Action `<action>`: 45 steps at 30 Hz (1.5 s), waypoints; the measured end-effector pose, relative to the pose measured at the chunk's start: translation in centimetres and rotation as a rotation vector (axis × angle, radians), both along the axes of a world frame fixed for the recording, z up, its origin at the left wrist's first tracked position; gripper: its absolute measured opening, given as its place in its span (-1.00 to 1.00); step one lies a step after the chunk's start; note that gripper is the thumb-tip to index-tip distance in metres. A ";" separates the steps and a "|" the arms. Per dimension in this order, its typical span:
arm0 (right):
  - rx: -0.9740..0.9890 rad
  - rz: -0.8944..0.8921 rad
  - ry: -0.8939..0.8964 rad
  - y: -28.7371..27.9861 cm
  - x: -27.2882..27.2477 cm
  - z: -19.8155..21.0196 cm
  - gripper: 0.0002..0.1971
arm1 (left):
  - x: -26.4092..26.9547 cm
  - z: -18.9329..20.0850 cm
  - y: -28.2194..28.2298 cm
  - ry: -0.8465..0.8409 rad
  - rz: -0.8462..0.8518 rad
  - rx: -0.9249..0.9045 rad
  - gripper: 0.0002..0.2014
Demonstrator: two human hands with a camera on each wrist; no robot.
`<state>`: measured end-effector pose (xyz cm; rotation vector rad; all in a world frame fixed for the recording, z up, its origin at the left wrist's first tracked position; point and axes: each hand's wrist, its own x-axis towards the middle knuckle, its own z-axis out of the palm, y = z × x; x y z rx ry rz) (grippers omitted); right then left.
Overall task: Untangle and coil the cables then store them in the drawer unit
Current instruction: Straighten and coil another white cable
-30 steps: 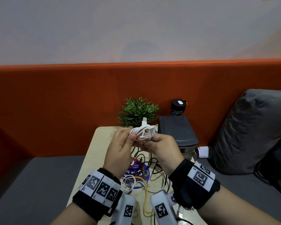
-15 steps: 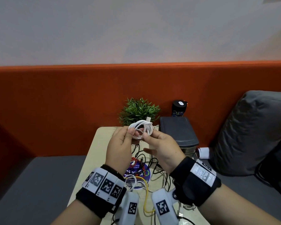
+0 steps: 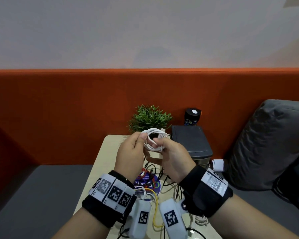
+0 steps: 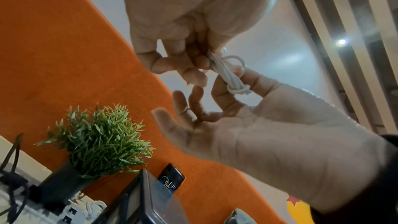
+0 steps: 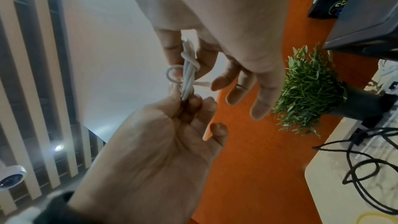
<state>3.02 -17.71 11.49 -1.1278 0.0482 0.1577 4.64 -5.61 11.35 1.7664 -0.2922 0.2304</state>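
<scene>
A white cable (image 3: 154, 140) wound into a small coil is held up between both hands, above the far end of the table (image 3: 107, 152). My left hand (image 3: 139, 142) pinches the coil's left side. My right hand (image 3: 160, 144) pinches its right side with thumb and forefinger, the other fingers spread. In the left wrist view a cable turn wraps round the white cable (image 4: 229, 74) bundle. The right wrist view shows the same wrap on the white cable (image 5: 189, 72). More tangled black, white and yellow cables (image 3: 155, 180) lie on the table below. The dark grey drawer unit (image 3: 190, 140) stands at the right.
A small green plant (image 3: 150, 118) in a dark pot and a black can (image 3: 192, 116) stand at the back against the orange backrest. A grey cushion (image 3: 269, 144) lies to the right, with a white roll (image 3: 217, 165) beside the drawer unit.
The white coil has turned from a flattened bundle into an open ring facing me. My right fingers have shifted along it. Both hands stay in much the same place.
</scene>
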 end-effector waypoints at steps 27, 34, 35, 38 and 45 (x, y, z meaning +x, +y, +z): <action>-0.344 -0.018 -0.141 -1.3 -0.1 0.1 -0.66 | -0.2 0.9 0.7 0.226 -0.065 -0.155 -0.55; -0.433 -0.068 -0.175 -1.3 0.2 0.2 -0.76 | -0.4 1.5 0.2 0.122 0.079 -0.201 -0.71; -0.444 -0.081 -0.177 -1.2 0.2 0.2 -0.78 | -0.6 1.5 0.0 0.106 0.105 -0.202 -0.71; -0.431 -0.131 -0.179 -1.0 0.2 0.3 -0.81 | -1.0 1.8 -0.3 0.057 0.153 -0.150 -0.98; -0.429 -0.104 -0.211 -0.8 -0.4 0.5 -0.72 | -0.8 1.8 -0.2 0.182 0.073 -0.102 -0.81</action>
